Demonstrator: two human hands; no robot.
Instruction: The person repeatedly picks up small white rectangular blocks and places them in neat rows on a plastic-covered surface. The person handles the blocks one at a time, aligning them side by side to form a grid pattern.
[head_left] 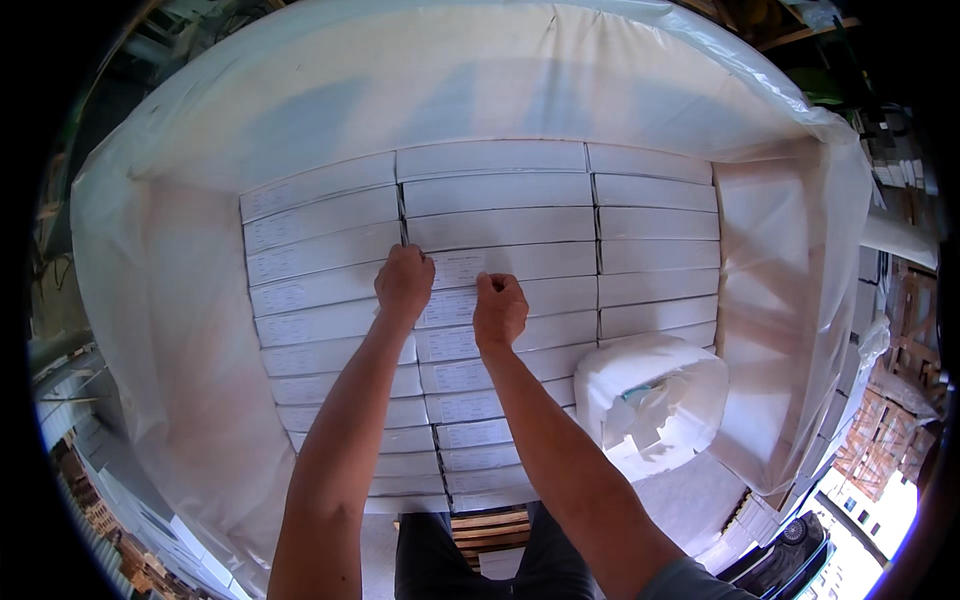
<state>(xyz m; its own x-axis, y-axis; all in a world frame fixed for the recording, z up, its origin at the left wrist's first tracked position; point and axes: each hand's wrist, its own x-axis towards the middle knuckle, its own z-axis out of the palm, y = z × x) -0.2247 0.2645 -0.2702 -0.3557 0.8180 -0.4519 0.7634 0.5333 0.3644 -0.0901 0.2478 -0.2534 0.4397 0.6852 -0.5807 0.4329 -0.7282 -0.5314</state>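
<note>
Several flat white boxes are stacked in three columns, and many carry white printed labels at their left ends. One label is on or just in front of a box in the middle column, between my hands. My left hand is closed at the label's left edge, close to the gap between the left and middle columns. My right hand pinches at the label's lower right corner, thumb and fingers together. The fingers partly hide the label's edges, so I cannot tell whether it touches the box all along.
Translucent plastic sheeting surrounds the stack at the back and both sides. A round white plastic-lined container with crumpled paper scraps stands at the lower right. Wooden slats show between my legs. Pallets stand farther right.
</note>
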